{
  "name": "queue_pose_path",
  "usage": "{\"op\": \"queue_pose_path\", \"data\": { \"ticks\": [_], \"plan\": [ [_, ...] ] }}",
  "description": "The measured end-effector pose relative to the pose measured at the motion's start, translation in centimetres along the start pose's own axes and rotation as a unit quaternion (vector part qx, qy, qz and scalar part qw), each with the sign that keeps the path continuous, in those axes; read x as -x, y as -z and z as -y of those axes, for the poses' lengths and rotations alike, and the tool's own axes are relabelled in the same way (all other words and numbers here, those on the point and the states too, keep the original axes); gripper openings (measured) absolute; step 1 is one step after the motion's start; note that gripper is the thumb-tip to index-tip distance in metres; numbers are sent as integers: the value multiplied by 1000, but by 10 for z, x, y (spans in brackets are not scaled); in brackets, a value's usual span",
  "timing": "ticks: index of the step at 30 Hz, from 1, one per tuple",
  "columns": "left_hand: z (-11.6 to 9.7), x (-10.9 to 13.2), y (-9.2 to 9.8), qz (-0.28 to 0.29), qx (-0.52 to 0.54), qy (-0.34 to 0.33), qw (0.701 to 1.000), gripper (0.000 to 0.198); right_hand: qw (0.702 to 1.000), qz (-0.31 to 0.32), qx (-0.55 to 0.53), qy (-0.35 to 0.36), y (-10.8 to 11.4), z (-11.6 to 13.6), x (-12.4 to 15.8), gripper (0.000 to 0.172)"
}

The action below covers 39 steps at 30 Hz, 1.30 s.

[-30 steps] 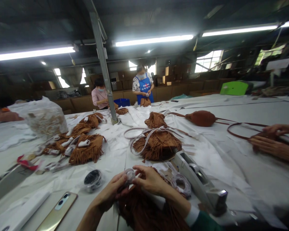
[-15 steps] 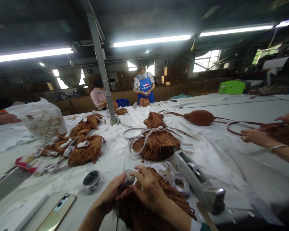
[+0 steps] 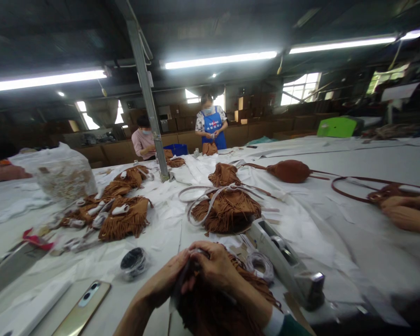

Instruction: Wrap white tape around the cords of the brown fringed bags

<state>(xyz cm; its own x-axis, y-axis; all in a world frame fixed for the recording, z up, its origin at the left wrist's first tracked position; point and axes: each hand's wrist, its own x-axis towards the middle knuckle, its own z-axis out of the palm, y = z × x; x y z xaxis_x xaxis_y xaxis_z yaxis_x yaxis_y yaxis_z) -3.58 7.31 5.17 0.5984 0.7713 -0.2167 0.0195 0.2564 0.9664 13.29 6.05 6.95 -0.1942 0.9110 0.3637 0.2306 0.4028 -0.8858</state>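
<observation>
Low in the middle lies a brown fringed bag (image 3: 213,310), partly covered by my forearms. My left hand (image 3: 170,280) is closed at the bag's near left edge, its fingertips meeting those of my right hand (image 3: 217,268). Between them shows a dark piece with a thin, shiny, see-through edge, mostly hidden by the fingers. My right hand bends over the top of the bag, thumb and fingers pinched together. Right of the bag lies a coil of pale strapping (image 3: 261,267), beside a grey tape dispenser (image 3: 283,259).
More fringed bags (image 3: 126,217) with white-wrapped parts lie left, and others (image 3: 231,210) straight ahead. A phone (image 3: 82,308), a black roll in clear film (image 3: 133,263) and a stuffed plastic bag (image 3: 63,172) are left. A co-worker's hand (image 3: 409,212) works at right; two people stand beyond a post (image 3: 147,93).
My hands have come together, the right hand's fingers closing over the piece; the grey roll-like part seen between them is now hidden. The co-worker's hands at right have shifted on their brown bag.
</observation>
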Motion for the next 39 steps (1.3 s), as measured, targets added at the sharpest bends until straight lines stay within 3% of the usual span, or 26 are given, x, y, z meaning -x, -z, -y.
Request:
{"op": "queue_pose_path", "data": {
  "ticks": [4,7,12,15,18,22,24,29,33,35,39],
  "plan": [
    [3,5,-7,-33,0,-31,999,51,994,-71,-58,-53,-14,-7,5,17],
    [6,8,-8,-63,32,-41,997,51,990,-81,-94,-60,-18,-13,6,24],
    [10,10,-5,-74,12,-22,997,54,999,-43,7,-9,1,-16,-3,50],
    [3,9,-10,-36,-57,-23,997,51,996,-2,83,-16,6,-11,-8,70],
    [-6,6,-16,-1,-88,-63,994,49,983,68,170,6,-3,-7,-8,77],
    [-8,5,-15,-6,-79,-57,995,49,967,57,243,54,-15,-8,-8,80],
    [-5,6,-13,-14,-43,-54,998,47,960,81,250,94,-15,-10,-9,79],
    [5,4,-7,-37,21,-55,998,43,941,155,258,158,-1,-8,-17,50],
    [8,-5,3,-52,43,-61,996,46,927,158,273,203,5,-11,-17,45],
    [7,-10,6,-73,43,-89,992,47,939,119,265,186,5,-15,-15,49],
    [4,-17,-1,-121,9,-180,976,45,985,33,146,80,0,-14,-9,47]
  ]
}}
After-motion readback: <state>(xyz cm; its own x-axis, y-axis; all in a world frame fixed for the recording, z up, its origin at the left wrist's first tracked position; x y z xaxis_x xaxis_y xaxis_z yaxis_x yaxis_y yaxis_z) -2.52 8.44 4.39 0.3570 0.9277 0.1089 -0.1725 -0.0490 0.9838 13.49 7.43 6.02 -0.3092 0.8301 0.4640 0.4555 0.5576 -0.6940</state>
